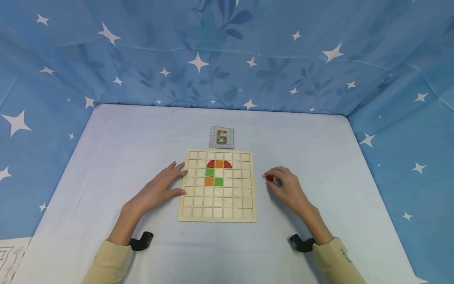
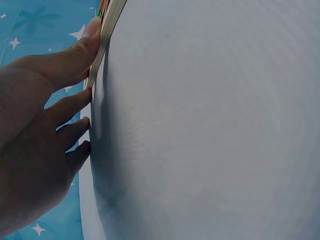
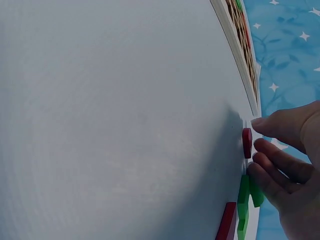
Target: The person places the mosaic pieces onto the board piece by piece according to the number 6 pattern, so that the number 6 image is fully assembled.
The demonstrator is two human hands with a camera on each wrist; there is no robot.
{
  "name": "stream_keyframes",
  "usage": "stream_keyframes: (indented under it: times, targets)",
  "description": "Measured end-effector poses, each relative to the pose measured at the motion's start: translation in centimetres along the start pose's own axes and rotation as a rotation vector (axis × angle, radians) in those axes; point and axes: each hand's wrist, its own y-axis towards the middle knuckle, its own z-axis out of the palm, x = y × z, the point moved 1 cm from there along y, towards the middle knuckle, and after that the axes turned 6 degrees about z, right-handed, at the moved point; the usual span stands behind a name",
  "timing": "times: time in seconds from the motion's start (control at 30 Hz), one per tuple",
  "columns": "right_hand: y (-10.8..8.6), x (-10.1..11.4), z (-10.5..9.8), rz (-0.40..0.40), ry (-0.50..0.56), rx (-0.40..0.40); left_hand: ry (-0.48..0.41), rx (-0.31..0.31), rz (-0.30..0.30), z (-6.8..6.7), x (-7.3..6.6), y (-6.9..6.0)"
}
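Observation:
A square cream grid board [image 1: 217,219] lies on the table with several red, orange and green tiles [image 1: 218,182] set in its upper cells. My left hand [image 1: 161,187] is at the board's left side, thumb and forefinger spread and touching its edge. To the right of the board, my right hand [image 1: 285,187] hovers over a small red piece [image 3: 247,143]. Its thumb and fingertips are just above this piece, with a gap between them. Green pieces [image 3: 243,207] and another red piece [image 3: 227,222] lie close by, mostly hidden under the hand in the head view.
Behind the board lies a small card [image 1: 221,137] printed with a grid and a coloured pattern. White cloth covers the table [image 1: 142,134]. A blue star-patterned curtain [image 1: 227,59] rises at the back and sides. A printed sheet [image 1: 14,256] shows at the lower left.

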Motion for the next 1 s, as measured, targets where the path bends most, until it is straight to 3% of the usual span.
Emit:
stream_keyframes:
  times: [1.0]
  targets:
    - [0.42, 0.04, 0.22, -0.006, -0.063, 0.06, -0.003, 0.004, -0.007, 0.04, 0.02, 0.01]
